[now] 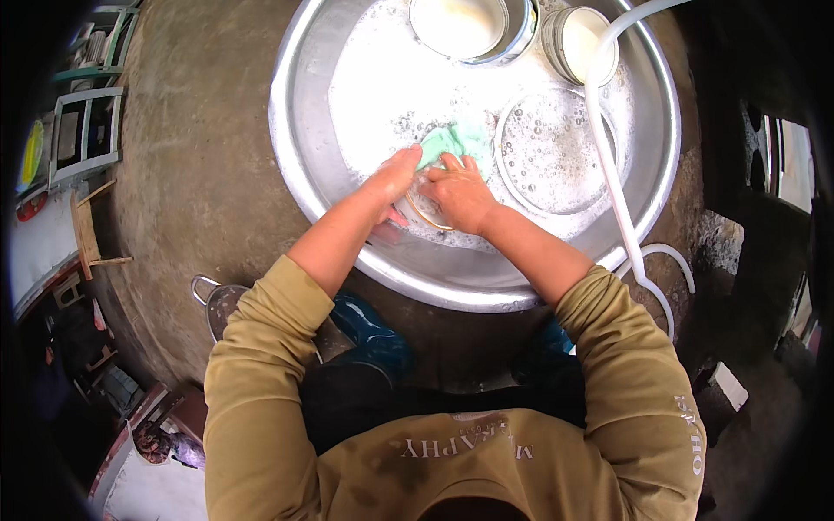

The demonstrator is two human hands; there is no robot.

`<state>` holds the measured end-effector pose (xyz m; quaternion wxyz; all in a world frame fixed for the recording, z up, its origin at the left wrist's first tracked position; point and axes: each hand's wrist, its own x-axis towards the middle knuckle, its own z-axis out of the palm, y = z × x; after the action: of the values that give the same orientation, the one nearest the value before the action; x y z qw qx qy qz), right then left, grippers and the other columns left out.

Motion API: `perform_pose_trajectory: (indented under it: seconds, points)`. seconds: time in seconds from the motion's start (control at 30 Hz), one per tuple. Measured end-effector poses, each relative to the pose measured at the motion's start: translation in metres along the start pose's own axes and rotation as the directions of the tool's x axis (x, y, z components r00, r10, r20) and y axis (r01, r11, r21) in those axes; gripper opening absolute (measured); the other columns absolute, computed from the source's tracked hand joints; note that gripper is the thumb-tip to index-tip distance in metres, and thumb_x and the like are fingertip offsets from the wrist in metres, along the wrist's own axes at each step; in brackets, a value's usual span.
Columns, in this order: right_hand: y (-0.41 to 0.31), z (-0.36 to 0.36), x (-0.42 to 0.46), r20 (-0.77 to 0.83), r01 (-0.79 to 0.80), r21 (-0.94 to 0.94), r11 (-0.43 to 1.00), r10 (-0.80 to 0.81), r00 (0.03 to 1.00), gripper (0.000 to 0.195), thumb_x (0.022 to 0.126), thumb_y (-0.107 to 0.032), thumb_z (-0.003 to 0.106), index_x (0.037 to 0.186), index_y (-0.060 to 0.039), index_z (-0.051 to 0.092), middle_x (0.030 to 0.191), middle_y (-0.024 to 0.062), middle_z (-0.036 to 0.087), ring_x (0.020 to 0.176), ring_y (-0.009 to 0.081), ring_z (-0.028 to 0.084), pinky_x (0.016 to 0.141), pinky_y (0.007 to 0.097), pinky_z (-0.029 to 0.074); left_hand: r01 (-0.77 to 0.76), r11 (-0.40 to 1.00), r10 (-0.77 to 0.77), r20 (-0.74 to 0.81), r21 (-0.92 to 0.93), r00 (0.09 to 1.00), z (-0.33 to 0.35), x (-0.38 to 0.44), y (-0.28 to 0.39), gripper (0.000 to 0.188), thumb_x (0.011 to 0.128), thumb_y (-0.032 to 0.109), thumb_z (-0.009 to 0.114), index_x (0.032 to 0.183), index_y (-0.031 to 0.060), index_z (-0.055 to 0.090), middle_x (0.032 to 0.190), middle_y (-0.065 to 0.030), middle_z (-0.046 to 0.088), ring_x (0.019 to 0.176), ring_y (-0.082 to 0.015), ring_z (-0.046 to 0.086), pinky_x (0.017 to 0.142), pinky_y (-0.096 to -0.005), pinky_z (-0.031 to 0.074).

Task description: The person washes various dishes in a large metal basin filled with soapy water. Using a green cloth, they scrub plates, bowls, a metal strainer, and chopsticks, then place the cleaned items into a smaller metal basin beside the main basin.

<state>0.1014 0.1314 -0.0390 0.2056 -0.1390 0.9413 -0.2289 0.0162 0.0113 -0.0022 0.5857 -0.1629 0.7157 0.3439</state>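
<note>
Before me stands a large round metal basin [306, 150] of soapy water. Near its close side a bowl or dish [427, 210] with an orange-brown rim lies partly under the suds. My left hand [393, 177] grips this dish's left side, its thumb by a light green cloth [459, 143]. Over the dish, my right hand [459, 193] presses on the cloth's near edge with bent fingers. Something pink-red [396, 217] shows beneath my left hand. A round rimmed dish or lid [554, 153] lies in the foam to the right.
Enamel-like basins [459, 26] and a stack of bowls [583, 45] stand in the basin's far part. A white hose [603, 130] crosses its right rim. A handled metal pot [225, 306] is on the floor at left, near my blue boots [371, 332]. A wooden stool [88, 228] stands farther left.
</note>
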Motion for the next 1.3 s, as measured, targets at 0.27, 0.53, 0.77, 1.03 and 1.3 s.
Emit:
perform_pose_trajectory:
  seconds: [0.27,0.53,0.77,1.03,1.3]
  points:
    - [-0.005,-0.002,0.001,0.140,0.057,0.075,0.996,-0.067,0.988,0.038,0.079,-0.016,0.058,0.116,-0.0230,0.059,0.122,0.0044,0.050,0.114,0.0268,0.041,0.095,0.0426,0.032,0.031,0.999,-0.030,0.037,-0.011,0.999,-0.007,0.009,-0.005,0.057,0.092,0.053,0.026,0.139,0.0206,0.029,0.137,-0.0110,0.037,0.115,-0.0348,0.046,0.074,-0.0554,0.048]
    - [-0.027,-0.031,-0.002,0.452,0.046,-0.285,0.957,0.092,0.887,0.033,0.075,-0.015,0.062,0.108,-0.0180,0.064,0.109,0.0068,0.061,0.109,0.0234,0.052,0.091,0.0391,0.039,-0.387,0.841,0.493,-0.242,0.377,0.836,0.007,0.020,-0.031,0.045,0.090,0.045,0.041,0.121,0.0148,0.054,0.113,-0.0191,0.059,0.105,-0.0360,0.055,0.089,-0.0419,0.044]
    - [0.005,-0.046,-0.022,0.544,-0.311,0.456,0.834,0.015,0.839,0.028,0.070,-0.013,0.057,0.097,-0.0100,0.066,0.080,0.0100,0.068,0.081,0.0205,0.066,0.077,0.0328,0.049,-0.351,0.852,0.475,-0.289,0.389,0.831,-0.004,0.021,-0.029,0.045,0.091,0.045,0.040,0.123,0.0167,0.053,0.109,-0.0204,0.060,0.103,-0.0359,0.056,0.086,-0.0414,0.046]
    - [0.015,0.014,-0.037,-0.053,-0.302,-0.080,0.950,0.298,0.953,0.048,0.071,-0.003,0.063,0.117,-0.0076,0.051,0.112,0.0149,0.057,0.103,0.0270,0.057,0.091,0.0366,0.044,-0.207,0.977,0.213,-0.261,0.050,0.942,-0.018,0.003,-0.013,0.051,0.085,0.029,0.044,0.135,0.0201,0.038,0.124,-0.0127,0.051,0.106,-0.0290,0.053,0.072,-0.0433,0.051]
    - [0.020,-0.042,-0.035,-0.105,-0.071,0.938,0.340,0.472,0.875,0.039,0.070,0.004,0.058,0.108,-0.0055,0.061,0.103,0.0117,0.064,0.095,0.0198,0.060,0.086,0.0293,0.047,-0.345,0.901,0.422,-0.343,0.264,0.839,-0.016,0.026,-0.025,0.062,0.075,0.007,0.048,0.134,0.0194,0.037,0.120,-0.0137,0.053,0.109,-0.0308,0.050,0.085,-0.0366,0.046]
